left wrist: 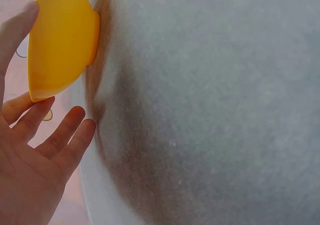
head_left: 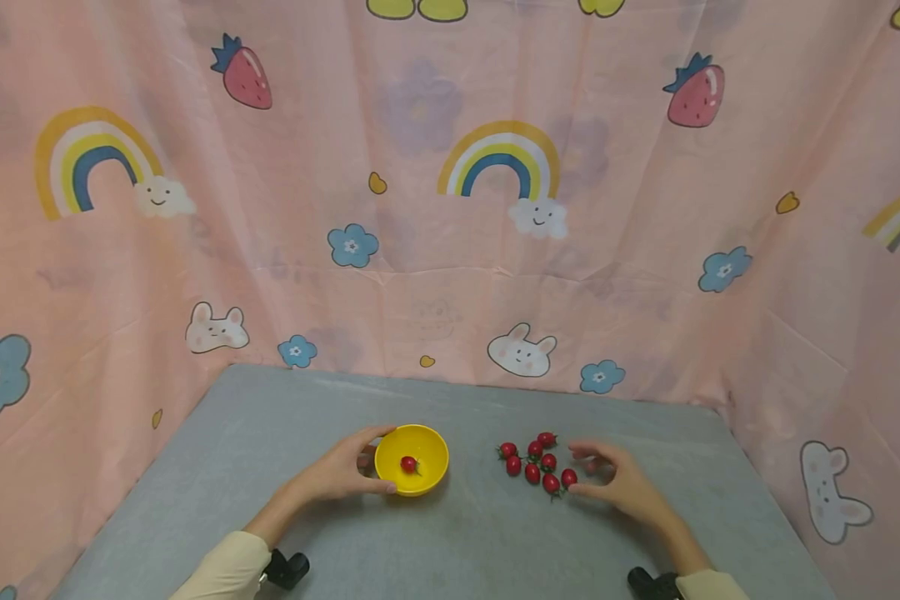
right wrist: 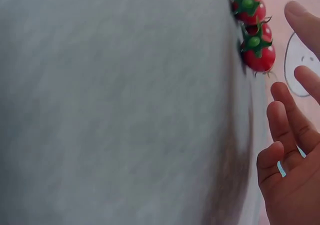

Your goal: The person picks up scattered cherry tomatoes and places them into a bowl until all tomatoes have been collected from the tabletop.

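Note:
A yellow bowl (head_left: 432,475) stands on the grey table with one cherry tomato (head_left: 408,465) inside. My left hand (head_left: 341,470) grips the bowl from its left side, thumb at the near rim and fingers at the far rim. In the left wrist view the other fingers spread out below the bowl (left wrist: 62,40). Several red cherry tomatoes (head_left: 532,473) with green stems lie in a loose cluster right of the bowl. Beside them on the right, my right hand (head_left: 626,483) holds nothing, thumb and fingers apart, its thumb tip close to the rightmost tomato (head_left: 568,477).
The grey table (head_left: 450,550) extends around the bowl and tomatoes. Behind it and along both sides hangs a pink curtain (head_left: 420,308) printed with rainbows, rabbits and flowers. Black wrist devices (head_left: 287,570) sit at both cream sleeves.

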{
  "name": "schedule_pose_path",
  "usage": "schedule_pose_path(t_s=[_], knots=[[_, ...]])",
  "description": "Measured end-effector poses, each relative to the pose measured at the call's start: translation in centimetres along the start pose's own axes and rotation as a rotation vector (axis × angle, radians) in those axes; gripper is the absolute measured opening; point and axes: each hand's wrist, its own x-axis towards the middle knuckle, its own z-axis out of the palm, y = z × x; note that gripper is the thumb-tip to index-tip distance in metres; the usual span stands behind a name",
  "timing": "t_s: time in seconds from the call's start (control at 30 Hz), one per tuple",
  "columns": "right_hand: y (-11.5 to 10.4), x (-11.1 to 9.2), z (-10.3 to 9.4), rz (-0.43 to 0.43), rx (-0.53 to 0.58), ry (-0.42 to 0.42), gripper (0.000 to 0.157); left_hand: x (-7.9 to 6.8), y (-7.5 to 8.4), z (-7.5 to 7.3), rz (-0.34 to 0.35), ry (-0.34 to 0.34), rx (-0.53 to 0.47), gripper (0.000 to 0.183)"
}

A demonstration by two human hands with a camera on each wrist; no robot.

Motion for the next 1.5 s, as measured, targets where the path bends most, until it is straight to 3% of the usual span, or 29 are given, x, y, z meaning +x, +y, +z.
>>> schedule_pose_path(t_s=[0.17, 0.43, 0.63, 1.2, 1.5], knots=[[0.7, -0.3, -0.1, 0.009, -0.008, -0.016, 0.063, 0.0, 0.2, -0.1, -0.004, -0.004, 0.005, 0.086], [1.3, -0.2, 0.1, 0.024, -0.015, -0.021, 0.048, 0.1, 0.2, -0.2, -0.009, -0.010, 0.002, 0.085], [1.2, -0.2, 0.1, 0.044, -0.021, -0.037, 0.036, 0.1, 0.1, -0.2, -0.008, -0.012, 0.005, 0.085], [0.4, 0.9, 0.6, 0.104, -0.101, -0.074, 0.030, 0.1, 0.1, -0.2, 0.000, -0.008, 0.021, 0.084], [0.8, 0.7, 0.6, 0.063, -0.086, -0.034, 0.025, 0.1, 0.1, -0.2, -0.014, -0.009, 0.020, 0.084]])
